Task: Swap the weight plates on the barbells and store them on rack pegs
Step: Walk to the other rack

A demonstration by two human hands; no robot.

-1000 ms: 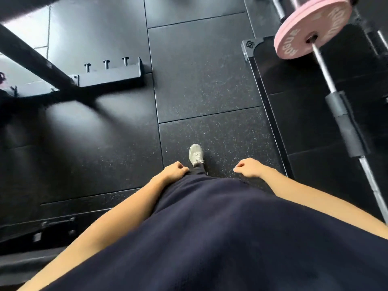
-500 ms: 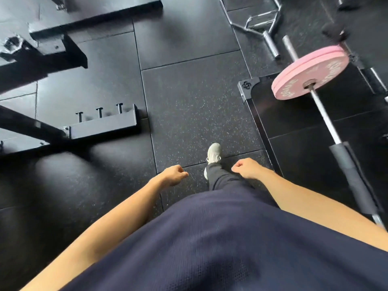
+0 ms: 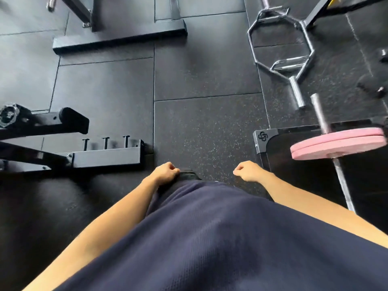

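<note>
Left hand (image 3: 165,172): loosely curled, fingers (image 3: 173,168) holding nothing, hanging by the hip.
Right hand (image 3: 248,171): loosely curled too, empty, well apart from the bar.
Pink plates (image 3: 338,142): two stacked on the barbell (image 3: 342,181), to the right, over the black platform (image 3: 260,136).
Rack pegs (image 3: 105,142): three short bare ones, left, on the frame.
Hex bar (image 3: 281,51): farther off, lying on the floor (image 3: 205,127).
Risk: likely tripping on the platform edge or floor bars; sleeve tipping if one end is stripped unevenly.
</note>
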